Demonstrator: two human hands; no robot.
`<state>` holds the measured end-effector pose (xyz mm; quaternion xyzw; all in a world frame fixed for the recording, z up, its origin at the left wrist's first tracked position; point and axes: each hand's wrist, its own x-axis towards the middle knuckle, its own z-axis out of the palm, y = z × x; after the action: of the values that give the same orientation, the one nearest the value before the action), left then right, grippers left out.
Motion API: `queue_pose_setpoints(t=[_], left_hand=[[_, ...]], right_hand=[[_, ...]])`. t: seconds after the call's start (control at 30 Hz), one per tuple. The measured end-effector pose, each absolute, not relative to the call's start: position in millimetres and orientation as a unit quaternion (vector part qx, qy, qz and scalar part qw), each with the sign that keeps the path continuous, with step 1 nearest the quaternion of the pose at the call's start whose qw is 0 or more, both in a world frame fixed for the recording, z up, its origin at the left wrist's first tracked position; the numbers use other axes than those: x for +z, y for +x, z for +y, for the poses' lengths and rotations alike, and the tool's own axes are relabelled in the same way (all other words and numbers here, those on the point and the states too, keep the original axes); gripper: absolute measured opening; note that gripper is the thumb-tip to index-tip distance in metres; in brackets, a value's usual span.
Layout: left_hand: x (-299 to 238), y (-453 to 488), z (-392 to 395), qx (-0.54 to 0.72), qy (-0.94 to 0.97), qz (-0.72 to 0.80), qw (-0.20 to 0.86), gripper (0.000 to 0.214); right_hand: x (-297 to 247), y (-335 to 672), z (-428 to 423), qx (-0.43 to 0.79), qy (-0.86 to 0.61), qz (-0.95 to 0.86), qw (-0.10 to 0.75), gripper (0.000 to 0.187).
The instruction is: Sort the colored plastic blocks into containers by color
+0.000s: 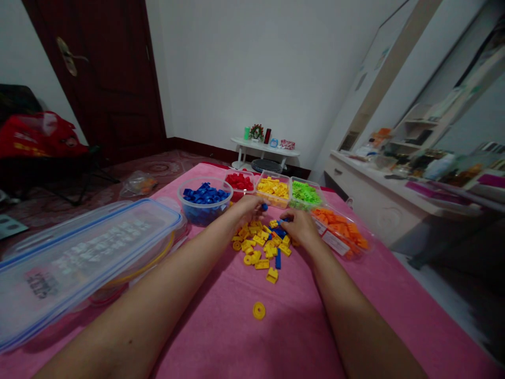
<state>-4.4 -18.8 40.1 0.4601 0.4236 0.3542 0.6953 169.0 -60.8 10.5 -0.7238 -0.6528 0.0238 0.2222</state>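
Observation:
Over the far side of a loose pile of yellow building bricks (258,239), my left hand (249,208) is closed with a small blue building brick (264,207) at its fingertips. My right hand (299,225) reaches into the right edge of the pile, its fingers pinched at a blue building brick (284,220). More blue bricks (280,231) lie among the yellow ones just below its fingertips. A long blue brick (278,259) rests at the pile's near edge. Closer to me, a yellow ring-shaped piece (259,310) lies alone on the pink cloth (229,337).
Behind my hands stand a round tub of blue bricks (188,209) and boxes of red (239,181), yellow (272,187) and green pieces (305,193). An orange-brick box (343,234) stands right. Stacked clear lids (94,258) cover the left side. A dresser (366,184) is beyond.

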Motion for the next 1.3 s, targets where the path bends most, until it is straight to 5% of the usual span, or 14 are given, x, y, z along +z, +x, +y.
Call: queue_pose_setpoints(t=[0.27,0.47,0.6,0.73,0.9,1.13,1.3], left_hand=[[36.9,-4.1,-25.3,0.258,0.408,0.364,0.797,0.046],[54.9,-4.6,-30.0,0.288,0.384,0.348,0.805,0.023],[74.6,-20.5,-20.3,0.421,0.468,0.369,0.684,0.016],[94.1,-54.2,-10.6,0.534,0.613,0.468,0.347,0.02],[100.9,-83.0,-8.6,0.459,0.659,0.596,0.008,0.029],[89.9,-76.6,-12.3,0.303,0.702,0.64,-0.07,0.029],[86.2,-55.5,-16.8,0.304,0.797,0.52,0.037,0.025]], right_hand=[[39.5,140.1,-71.3,0.079,-0.578,-0.687,0.432,0.026],[42.5,133.6,-74.7,0.055,-0.548,-0.664,0.506,0.021],[28.6,144.1,-68.0,0.045,-0.611,-0.661,0.433,0.019],[8.8,146.8,-64.2,0.063,-0.657,-0.698,0.278,0.026],[2.0,143.1,-65.5,0.062,-0.666,-0.713,0.209,0.027],[14.0,156.4,-69.1,-0.064,-0.716,-0.659,0.222,0.032],[16.8,159.4,-71.3,-0.054,-0.72,-0.667,0.182,0.026]])
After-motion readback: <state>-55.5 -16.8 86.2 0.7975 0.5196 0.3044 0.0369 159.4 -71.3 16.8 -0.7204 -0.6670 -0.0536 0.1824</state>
